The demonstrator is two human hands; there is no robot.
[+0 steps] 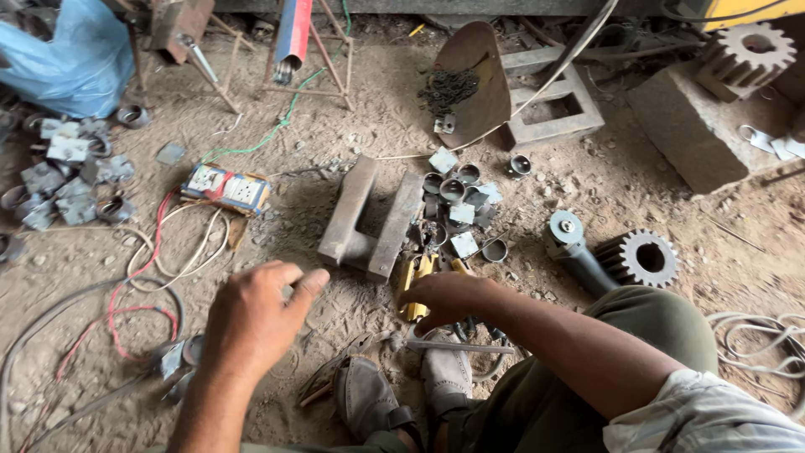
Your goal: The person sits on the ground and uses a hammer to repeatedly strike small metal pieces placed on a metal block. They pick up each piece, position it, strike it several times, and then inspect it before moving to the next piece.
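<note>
Far left of the left hand, a blue bag lay on the dirt, and below it a scatter of small metal squares and rings. Nearer, up and left of that hand, sat an extension box, with red and white wires looping down to the hand's left.

The left hand hovered over the ground with fingers curled loosely and thumb out — it held nothing, and touched nothing that could be seen. Just beyond its thumb lay a U-shaped steel piece, flat on the dirt. Below the hand and to its right, pliers rested beside a sandalled foot.

The right hand was closed down over a yellow-handled tool, which lay on the ground between the two hands, just right of the steel piece — whether the fingers truly gripped it or only rested on it, I could not tell. Just beyond this hand was a pile of cut tube rings and small plates.

Right of the right hand lay an angle grinder, touching a dark gear. Farther off to the upper right, a pale gear sat on a concrete block.
</note>
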